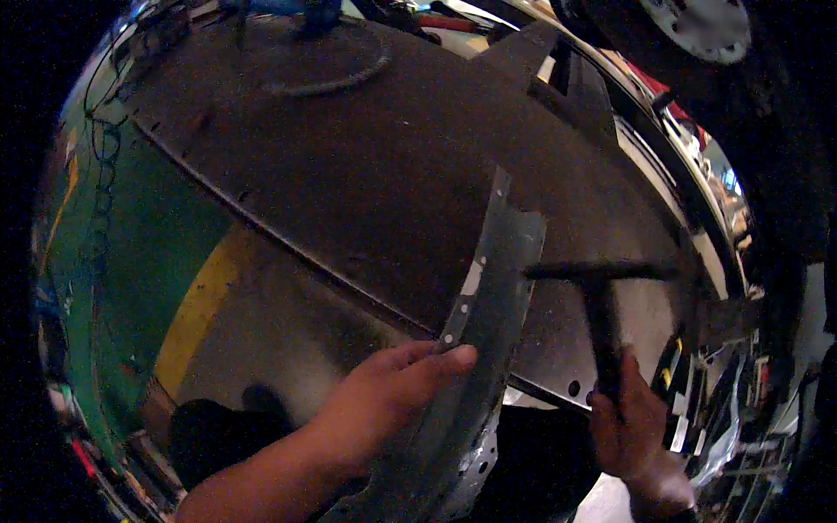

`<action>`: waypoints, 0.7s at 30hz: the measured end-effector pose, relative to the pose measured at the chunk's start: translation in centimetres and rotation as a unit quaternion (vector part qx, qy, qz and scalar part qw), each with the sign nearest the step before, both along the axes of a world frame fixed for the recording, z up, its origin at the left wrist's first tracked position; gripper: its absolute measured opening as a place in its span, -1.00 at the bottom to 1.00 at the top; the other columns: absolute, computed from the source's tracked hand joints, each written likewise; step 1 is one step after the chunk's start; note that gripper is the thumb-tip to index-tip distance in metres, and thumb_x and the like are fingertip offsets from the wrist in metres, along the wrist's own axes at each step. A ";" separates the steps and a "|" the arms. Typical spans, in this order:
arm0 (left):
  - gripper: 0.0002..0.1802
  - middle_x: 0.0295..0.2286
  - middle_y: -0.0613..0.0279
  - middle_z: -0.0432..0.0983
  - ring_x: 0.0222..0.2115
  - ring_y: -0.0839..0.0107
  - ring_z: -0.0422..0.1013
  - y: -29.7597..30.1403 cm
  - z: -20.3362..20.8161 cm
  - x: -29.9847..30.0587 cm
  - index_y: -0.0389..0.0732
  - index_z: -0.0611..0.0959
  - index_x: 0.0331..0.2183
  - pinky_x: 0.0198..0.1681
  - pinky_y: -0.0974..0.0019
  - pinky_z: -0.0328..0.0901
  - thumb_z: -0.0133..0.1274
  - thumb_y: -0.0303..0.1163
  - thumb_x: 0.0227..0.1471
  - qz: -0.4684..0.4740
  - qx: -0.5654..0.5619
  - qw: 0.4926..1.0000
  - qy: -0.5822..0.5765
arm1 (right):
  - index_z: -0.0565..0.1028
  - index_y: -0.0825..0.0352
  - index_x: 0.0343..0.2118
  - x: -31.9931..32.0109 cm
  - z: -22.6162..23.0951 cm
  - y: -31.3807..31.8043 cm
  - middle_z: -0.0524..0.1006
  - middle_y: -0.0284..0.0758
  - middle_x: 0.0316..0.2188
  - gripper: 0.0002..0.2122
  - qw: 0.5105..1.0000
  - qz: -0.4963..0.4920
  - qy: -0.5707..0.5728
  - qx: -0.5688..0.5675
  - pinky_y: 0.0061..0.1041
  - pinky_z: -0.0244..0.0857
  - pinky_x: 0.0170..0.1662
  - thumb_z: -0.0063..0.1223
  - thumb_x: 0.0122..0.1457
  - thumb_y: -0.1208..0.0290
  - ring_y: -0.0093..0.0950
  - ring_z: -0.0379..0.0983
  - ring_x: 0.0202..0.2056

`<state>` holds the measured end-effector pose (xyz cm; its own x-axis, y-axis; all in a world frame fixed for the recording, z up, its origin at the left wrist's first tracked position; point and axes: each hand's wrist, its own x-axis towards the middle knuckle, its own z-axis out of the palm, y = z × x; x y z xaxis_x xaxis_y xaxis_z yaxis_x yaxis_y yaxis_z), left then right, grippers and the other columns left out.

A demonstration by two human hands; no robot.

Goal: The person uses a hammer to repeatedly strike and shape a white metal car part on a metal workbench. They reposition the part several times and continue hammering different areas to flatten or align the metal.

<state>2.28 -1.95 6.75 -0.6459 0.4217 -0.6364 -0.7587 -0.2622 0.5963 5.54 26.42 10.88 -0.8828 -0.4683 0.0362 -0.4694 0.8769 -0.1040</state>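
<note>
A long, curved sheet-metal part (501,296) in dull grey, with a row of holes along its flange, rests partly over the near edge of a dark metal table (349,174). My left hand (392,379) is closed on its left flange, the thumb lying on top. To the right, my right hand (632,418) is wrapped round the handle of a dark hammer (602,275). The hammer's head is level beside the part's right edge; whether it touches the metal I cannot tell. The lower end of the part runs down between my arms.
A grey hose or cable (349,83) curves across the far left of the tabletop. Green floor (131,288) with a yellow stripe (200,305) lies left of the table. Long metal pieces (649,166) line its right side. Clutter and clear plastic (724,444) are at the lower right.
</note>
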 end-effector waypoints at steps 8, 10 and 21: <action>-0.35 -0.22 0.05 0.51 -0.21 0.28 0.42 -0.6 -0.5 0.2 -0.33 0.53 -0.10 -0.07 0.28 0.26 0.05 0.09 0.03 0.018 -0.006 0.999 0.040 | 0.16 0.50 0.16 -2.2 2.5 -2.8 0.49 0.05 -0.31 -0.45 0.998 0.029 -0.036 0.053 -0.30 0.41 -0.34 -0.02 0.08 0.53 -0.03 0.50 -0.36; -0.37 -0.25 0.07 0.53 -0.25 0.31 0.44 -0.8 0.8 0.2 -0.31 0.55 -0.12 -0.10 0.30 0.27 0.05 0.08 0.03 0.029 -0.001 0.999 0.019 | 0.23 0.49 0.12 -1.0 2.1 -2.9 0.50 0.04 -0.29 -0.49 0.998 -0.045 -0.009 0.038 -0.30 0.41 -0.33 0.00 0.07 0.54 -0.04 0.51 -0.33; -0.49 -0.33 0.17 0.55 -0.33 0.40 0.45 -0.4 1.2 -0.1 -0.28 0.57 -0.18 -0.18 0.33 0.29 0.06 -0.01 0.05 0.028 0.008 0.999 0.018 | 0.25 0.43 0.10 0.2 0.8 -2.3 0.46 0.00 -0.15 -0.51 0.996 -0.026 -0.054 0.059 -0.28 0.41 -0.40 0.02 0.06 0.49 -0.13 0.46 -0.33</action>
<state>2.15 -2.38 7.94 -0.6909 0.3930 -0.6068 -0.7211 -0.3135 0.6179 5.74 24.15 11.66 -0.9015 -0.4175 -0.1141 -0.4150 0.9087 -0.0463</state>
